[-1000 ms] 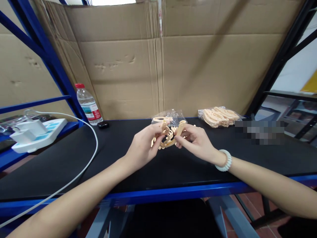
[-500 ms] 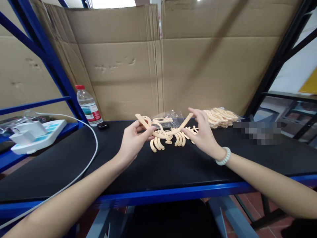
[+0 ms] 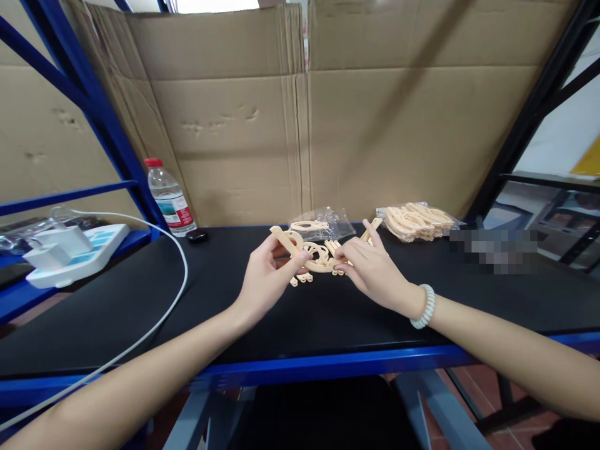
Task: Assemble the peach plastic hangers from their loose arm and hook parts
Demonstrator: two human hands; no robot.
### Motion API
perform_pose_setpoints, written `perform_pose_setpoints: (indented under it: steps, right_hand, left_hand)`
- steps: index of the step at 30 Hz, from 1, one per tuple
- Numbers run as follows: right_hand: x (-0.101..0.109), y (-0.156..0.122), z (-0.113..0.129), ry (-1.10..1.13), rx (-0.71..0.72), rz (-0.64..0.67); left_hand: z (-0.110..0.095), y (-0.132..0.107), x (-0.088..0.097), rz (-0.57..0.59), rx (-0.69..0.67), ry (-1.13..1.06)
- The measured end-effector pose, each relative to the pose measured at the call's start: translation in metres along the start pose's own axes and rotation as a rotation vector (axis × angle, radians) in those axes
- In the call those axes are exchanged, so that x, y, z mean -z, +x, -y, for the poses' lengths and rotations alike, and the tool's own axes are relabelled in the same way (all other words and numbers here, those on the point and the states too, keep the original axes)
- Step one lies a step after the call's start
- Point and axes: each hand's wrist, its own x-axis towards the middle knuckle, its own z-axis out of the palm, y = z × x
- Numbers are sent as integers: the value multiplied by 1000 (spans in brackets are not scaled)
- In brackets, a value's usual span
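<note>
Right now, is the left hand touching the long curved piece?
Touching: the head view shows the left hand gripping the curved piece, thumb across it.

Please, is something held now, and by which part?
A curved pale piece: the left hand pinches its left side below the tip; the right hand grips its right side, contact partly hidden.

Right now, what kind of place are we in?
It looks like a workbench, maybe in a workshop: there's a black tabletop with a blue edge, cardboard sheets standing behind it, and a clear bag of cream-coloured parts.

left hand (image 3: pixel 267 275) holds piece (image 3: pixel 319 268) (beige)
</note>
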Motion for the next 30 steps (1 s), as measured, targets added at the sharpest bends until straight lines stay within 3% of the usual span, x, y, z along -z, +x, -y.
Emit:
perform_pose_setpoints:
  steps: [6,19,23,26,30]
  right_hand:
    - [1,2,6,66,47,71]
    - [2,2,0,102,221,-12]
    - [7,3,-7,122,254,20]
    - [8,3,-24,205,196,10]
    - [10,3,-57,323,-80,-68]
  left_hand:
    - [-3,-5,-2,63,-88,67]
    - [-3,-1,-3,87,-13,-14]
    - [-4,7,6,22,60,-66]
    - [-4,19,19,-96,75,-78]
    - [1,28,28,-108,102,-111]
